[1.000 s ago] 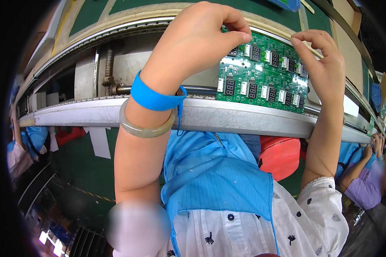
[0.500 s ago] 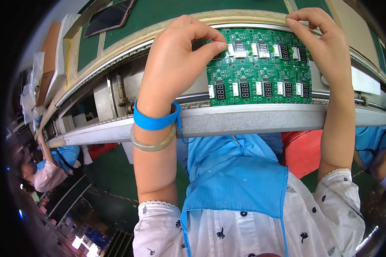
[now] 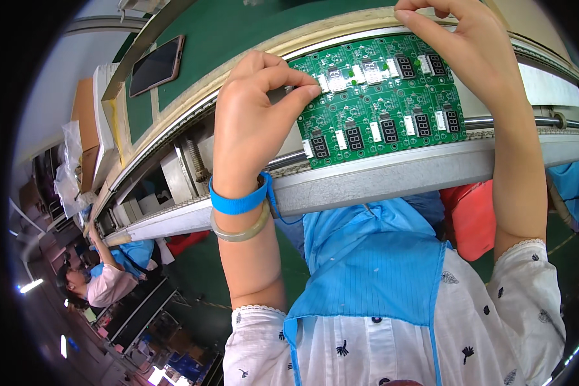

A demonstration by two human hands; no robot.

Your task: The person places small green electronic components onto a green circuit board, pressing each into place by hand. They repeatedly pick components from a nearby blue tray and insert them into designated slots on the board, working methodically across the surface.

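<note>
A green circuit-board panel with two rows of black digit displays and white connectors lies across the rails before me. My left hand is at its upper left, thumb and forefinger pinched beside a white connector. Whatever may be between those fingertips is too small to make out. A blue wrist strap and a pale bangle circle that wrist. My right hand hovers over the panel's far right edge, thumb and forefinger drawn together. Anything in that pinch cannot be made out either. Green specks show on the upper row.
A metal rail runs along the near side, with a chain and a steel rod behind it. On the green surface at far left lies a phone. Another person works at the left, beyond a clear plastic bag.
The whole view has tilted, so the rails and panel now slope up to the right. Both hands stay pinched in nearly the same places over the panel.
</note>
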